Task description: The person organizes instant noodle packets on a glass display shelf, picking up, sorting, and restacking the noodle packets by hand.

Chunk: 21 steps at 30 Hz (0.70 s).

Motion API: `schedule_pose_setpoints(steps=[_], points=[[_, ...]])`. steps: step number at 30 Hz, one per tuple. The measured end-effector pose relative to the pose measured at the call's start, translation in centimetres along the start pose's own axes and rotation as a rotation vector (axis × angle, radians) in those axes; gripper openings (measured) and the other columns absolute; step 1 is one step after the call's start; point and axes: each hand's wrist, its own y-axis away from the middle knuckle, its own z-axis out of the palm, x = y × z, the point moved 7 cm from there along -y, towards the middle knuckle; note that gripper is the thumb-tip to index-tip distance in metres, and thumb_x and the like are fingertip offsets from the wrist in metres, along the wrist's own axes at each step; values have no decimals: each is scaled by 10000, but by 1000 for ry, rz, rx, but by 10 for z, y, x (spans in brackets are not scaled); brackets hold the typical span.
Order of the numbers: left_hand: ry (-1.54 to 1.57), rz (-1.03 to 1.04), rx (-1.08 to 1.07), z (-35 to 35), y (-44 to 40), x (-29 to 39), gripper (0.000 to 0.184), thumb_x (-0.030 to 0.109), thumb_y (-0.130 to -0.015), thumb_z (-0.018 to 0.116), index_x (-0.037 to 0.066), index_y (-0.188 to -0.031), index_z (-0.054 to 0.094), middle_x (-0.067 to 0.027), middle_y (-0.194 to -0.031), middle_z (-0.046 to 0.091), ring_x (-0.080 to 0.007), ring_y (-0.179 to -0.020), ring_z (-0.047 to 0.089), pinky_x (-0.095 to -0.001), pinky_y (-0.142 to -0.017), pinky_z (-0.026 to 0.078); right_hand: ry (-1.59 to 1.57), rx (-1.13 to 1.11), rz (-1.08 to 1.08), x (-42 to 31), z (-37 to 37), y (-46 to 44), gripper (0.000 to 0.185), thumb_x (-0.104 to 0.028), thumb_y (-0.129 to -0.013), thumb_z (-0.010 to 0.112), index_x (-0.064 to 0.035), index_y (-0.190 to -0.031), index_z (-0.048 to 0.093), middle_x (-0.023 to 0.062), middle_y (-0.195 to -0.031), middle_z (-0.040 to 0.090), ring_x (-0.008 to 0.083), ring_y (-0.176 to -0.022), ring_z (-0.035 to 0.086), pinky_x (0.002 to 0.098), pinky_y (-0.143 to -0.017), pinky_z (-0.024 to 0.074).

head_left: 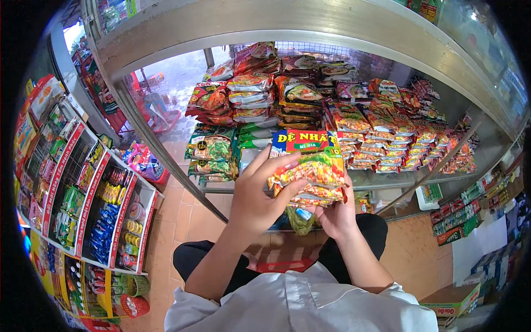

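Observation:
A small stack of instant noodle packets (315, 174), the top one red, yellow and blue with a noodle picture, is held up in front of me. My left hand (260, 191) grips its left side, with the thumb and fingers lying over the top packet. From below and the right, my right hand (336, 214) holds the stack, its fingers partly hidden behind the packets. Just beyond it, on the glass shelf, stand piles of similar noodle packets (387, 135). Green noodle packets (213, 148) lie further left, and darker red packets (251, 83) are stacked behind.
A metal-framed display case (310, 27) arches over the shelf. On the left stands a rack (102, 193) of small snack packs. An open cardboard box (451, 301) sits at the lower right. A green plastic bag (300, 222) is below my hands.

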Motion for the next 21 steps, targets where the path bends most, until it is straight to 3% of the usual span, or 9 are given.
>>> schedule_pose_setpoints(steps=[6, 9, 10, 14, 16, 17, 18, 20, 21], points=[[-123, 190, 107, -9, 23, 7, 490, 223, -767, 938, 132, -1219, 770, -192, -1309, 673, -428, -1327, 604, -481, -1091, 503, -28, 3, 14, 8, -12, 1, 681, -627, -1084, 393, -109, -1517, 478, 132, -1441, 621, 269, -1261, 668, 478, -1022, 589], [-66, 132, 134, -11, 26, 14, 636, 236, -778, 930, 125, -1351, 676, -190, -1341, 641, -427, -1323, 590, -486, -1103, 490, -59, -19, 15, 8, -11, 1, 682, -629, -1085, 388, -107, -1514, 479, 130, -1435, 624, 267, -1261, 668, 473, -1016, 591], [-104, 187, 86, -9, 25, 15, 778, 238, -791, 921, 90, -1463, 557, -191, -1342, 614, -402, -1271, 604, -475, -1083, 489, -49, -22, 12, 8, -12, 0, 704, -648, -1076, 389, -104, -1516, 473, 129, -1435, 623, 267, -1261, 668, 477, -1010, 593], [140, 96, 63, 0, 27, -3, 956, 286, -797, 920, 7, -1546, 397, -189, -1367, 523, -360, -1217, 572, -456, -1059, 463, -41, -49, -6, 4, -8, 2, 734, -666, -1066, 397, -100, -1529, 454, 134, -1452, 612, 274, -1261, 668, 485, -1007, 596], [-80, 205, -38, 2, 23, 8, 1135, 409, -790, 930, -15, -1607, 266, -226, -1565, 359, -350, -1506, 362, -493, -1207, 341, -101, -10, -35, 4, -12, 3, 764, -670, -1060, 393, -84, -1549, 435, 168, -1473, 587, 338, -1293, 642, 530, -976, 615], [-14, 250, -11, 6, 21, -4, 1228, 718, -823, 763, 15, -1647, 185, -229, -1639, 262, -359, -1558, 244, -534, -1237, 254, -101, -10, -36, 4, -14, 4, 764, -670, -1060, 393, -84, -1549, 435, 168, -1473, 587, 338, -1293, 642, 530, -976, 615], [-14, 251, -11, 10, 14, -14, 1228, 718, -823, 763, 15, -1647, 185, -229, -1639, 262, -359, -1558, 244, -534, -1237, 254, -92, 0, -17, 6, -18, 3, 783, -682, -1052, 401, -84, -1556, 425, 170, -1488, 574, 346, -1302, 635, 546, -999, 602], [817, 23, 156, 6, -6, -53, 1102, 890, -929, 292, 92, -1679, 169, -204, -1702, 242, -336, -1543, 287, -529, -1239, 236, -113, -13, 13, 7, -22, 7, 748, -667, -1063, 399, -93, -1539, 451, 148, -1470, 600, 298, -1288, 653, 510, -1024, 592], [870, -23, 193, 6, -15, -72, 960, 788, -999, 284, 87, -1652, 239, -180, -1670, 315, -316, -1515, 333, -509, -1227, 254, -113, -14, 13, 7, -24, 8, 748, -667, -1063, 399, -93, -1539, 451, 148, -1470, 600, 298, -1288, 653, 510, -1024, 592]])
